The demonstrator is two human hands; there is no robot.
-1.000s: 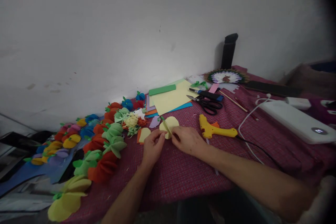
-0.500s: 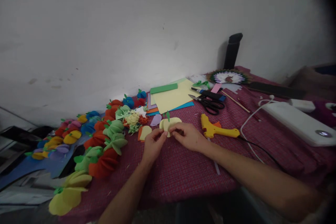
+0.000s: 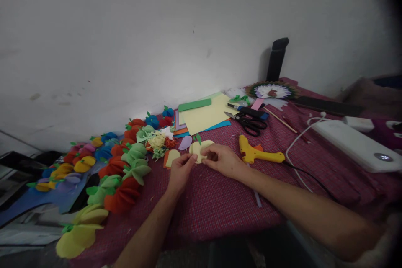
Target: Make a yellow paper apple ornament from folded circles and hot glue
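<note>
Between my two hands is a pale yellow paper pumpkin (image 3: 196,147) with a green paper stem on top. My left hand (image 3: 182,167) pinches its lower left edge between thumb and fingers. On the other side, my right hand (image 3: 221,159) has its fingers closed on the right part of the pumpkin, partly hiding it. Cut pale yellow and orange paper pieces (image 3: 172,158) lie just left of my left hand. A lilac paper piece (image 3: 185,143) rests behind it. To the right of my right hand lies a yellow glue gun (image 3: 260,155) on its side.
Finished paper pumpkins (image 3: 125,192) in several colours line the left side. Paper sheets (image 3: 207,117), black scissors (image 3: 251,124) and a box cutter (image 3: 251,112) lie at the back. A white power bank (image 3: 358,144) with a cable is at right on the checked tablecloth (image 3: 220,213).
My fingers have shifted slightly on the paper pumpkin, which is turned a little, its green stem leaning more to the left. The whole view has moved slightly.
</note>
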